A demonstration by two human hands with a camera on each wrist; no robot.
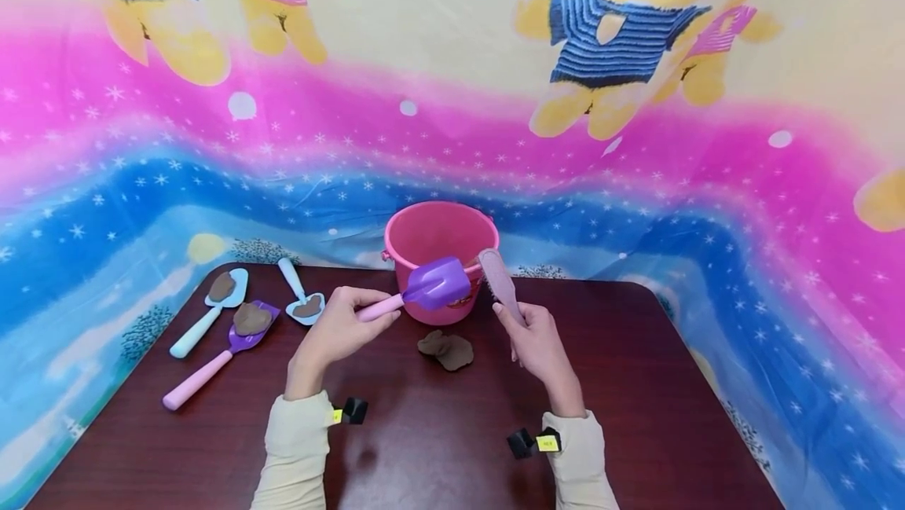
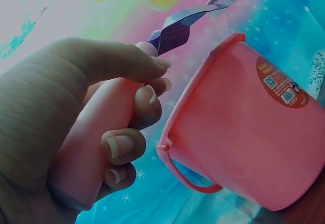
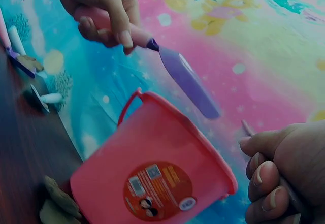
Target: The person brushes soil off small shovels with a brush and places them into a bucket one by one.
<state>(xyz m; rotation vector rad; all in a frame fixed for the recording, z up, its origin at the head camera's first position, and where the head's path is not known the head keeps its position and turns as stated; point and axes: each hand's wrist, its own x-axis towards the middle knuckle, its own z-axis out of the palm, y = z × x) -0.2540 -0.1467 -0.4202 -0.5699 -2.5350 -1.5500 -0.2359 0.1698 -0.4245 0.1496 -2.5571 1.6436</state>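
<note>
Shovel (image 1: 437,284) is occupying the centre of the head frame, purple blade pointing right, and your left hand (image 1: 342,329) is gripping its pink handle. Your right hand (image 1: 536,341) is holding a brush (image 1: 499,280), right of centre, its bristles facing the blade. Contact is lacking: the right wrist view is showing a gap. Behind them, the pink bucket (image 1: 438,235) is standing at upper centre; whether the blade is overhanging its rim, I cannot tell.

You appear to be presenting the brush to the blade. For a sound result, you should be keeping the shovel steady and stroking lightly from handle to tip — over the bucket's mouth, so any residue is landing inside, not on the clay lumps (image 1: 452,351) at lower centre.

Pose: both forearms are slanting inward from the bottom edge. Your left thumb is lying along the handle — fingers curling beneath; your right thumb is pressing the brush.
</note>
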